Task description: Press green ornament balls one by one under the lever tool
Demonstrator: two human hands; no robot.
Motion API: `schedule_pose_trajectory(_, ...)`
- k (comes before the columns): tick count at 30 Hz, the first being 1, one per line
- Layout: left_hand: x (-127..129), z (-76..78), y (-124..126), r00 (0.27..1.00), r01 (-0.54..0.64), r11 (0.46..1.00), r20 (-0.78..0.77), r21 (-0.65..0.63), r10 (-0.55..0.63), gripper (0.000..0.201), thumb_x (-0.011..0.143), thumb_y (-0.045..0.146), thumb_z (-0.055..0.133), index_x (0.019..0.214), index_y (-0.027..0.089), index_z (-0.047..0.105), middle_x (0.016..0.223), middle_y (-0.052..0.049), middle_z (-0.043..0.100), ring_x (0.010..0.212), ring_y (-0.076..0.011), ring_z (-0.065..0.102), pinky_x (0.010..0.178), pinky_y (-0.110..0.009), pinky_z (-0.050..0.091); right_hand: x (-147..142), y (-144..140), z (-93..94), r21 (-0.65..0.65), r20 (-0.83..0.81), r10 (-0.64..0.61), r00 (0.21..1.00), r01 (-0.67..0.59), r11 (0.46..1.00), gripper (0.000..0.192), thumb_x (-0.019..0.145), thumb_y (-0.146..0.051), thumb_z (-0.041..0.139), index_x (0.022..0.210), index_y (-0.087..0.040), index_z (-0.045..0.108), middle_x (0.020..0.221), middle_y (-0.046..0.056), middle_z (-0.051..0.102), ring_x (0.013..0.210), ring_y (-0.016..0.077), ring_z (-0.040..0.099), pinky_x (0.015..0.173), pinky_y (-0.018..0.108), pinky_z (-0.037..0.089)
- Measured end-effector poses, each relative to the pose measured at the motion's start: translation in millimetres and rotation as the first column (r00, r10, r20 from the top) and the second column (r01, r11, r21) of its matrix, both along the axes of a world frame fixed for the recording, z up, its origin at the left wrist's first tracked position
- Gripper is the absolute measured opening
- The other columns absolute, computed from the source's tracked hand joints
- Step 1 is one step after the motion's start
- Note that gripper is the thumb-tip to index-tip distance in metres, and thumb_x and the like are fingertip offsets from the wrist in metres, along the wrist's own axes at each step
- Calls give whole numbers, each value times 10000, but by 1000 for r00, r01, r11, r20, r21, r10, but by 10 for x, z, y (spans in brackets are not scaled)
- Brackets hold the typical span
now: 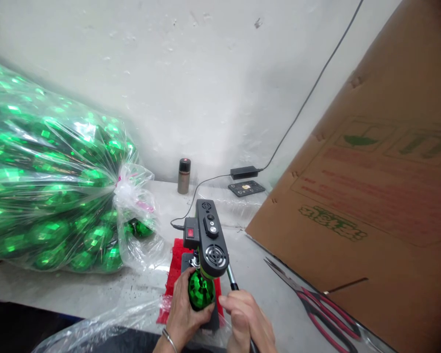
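No readable text

The cardboard box (pixel 371 196) bore faded red lines, green characters and pictograms, all too blurred to read; the small press (pixel 208 235) showed only an unmarked red switch.

Bagged green baubles (pixel 51 196), spray can (pixel 184 176), scissors (pixel 316 304), cardboard box (pixel 382 196).

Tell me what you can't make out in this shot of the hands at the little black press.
Head view only:
- Green ball: its top is hidden under the black press; left hand covers its side.
- Lever: lower end hidden in the right hand.
- Scissors: handles cut off by the bottom edge.
- Cardboard box: print too blurred to read.
- Clear bag: cut off at left.
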State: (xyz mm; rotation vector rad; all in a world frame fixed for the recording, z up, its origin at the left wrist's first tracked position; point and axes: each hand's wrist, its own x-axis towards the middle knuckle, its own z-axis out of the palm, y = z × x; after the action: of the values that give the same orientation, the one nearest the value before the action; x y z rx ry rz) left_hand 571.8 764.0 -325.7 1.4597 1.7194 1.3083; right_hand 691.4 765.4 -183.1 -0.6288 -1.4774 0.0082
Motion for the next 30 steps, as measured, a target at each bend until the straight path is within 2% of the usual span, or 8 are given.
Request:
schedule_pose_trajectory(11,29,-97,21,999,-38,999,-27,27,38,802,662,408,816,1382,113,622,1366,-242,726,1306,-456,691,1133,-687,551,-16,-39,-3,-30,-8,-27,1000,26,999,276,1100,-206,522,877,-193,684,693,-10,647,593,118,617,578,251,500)
schedule_pose_trajectory(19,32,-89,15,999,-16,1000,-28,14,16,791,692,396,784,1399,92,601,1375,-252,714,1316,-442,682,1139,-682,544,-10,-11,-21,-5,-20,-58,998,58,998,278,1091,-204,522,873,-199,695,674,-10,645,556,131,623,554,265,502)
schedule_pose_trajectory(30,15,-59,9,999,-15,1000,-33,9,15,775,686,379,799,1396,133,610,1356,-215,722,1292,-422,688,1130,-661,554,-45,5,-65,2,-46,-73,996,73,997,291,1086,-204,521,858,-193,703,667,-8,648,546,133,622,573,276,512)
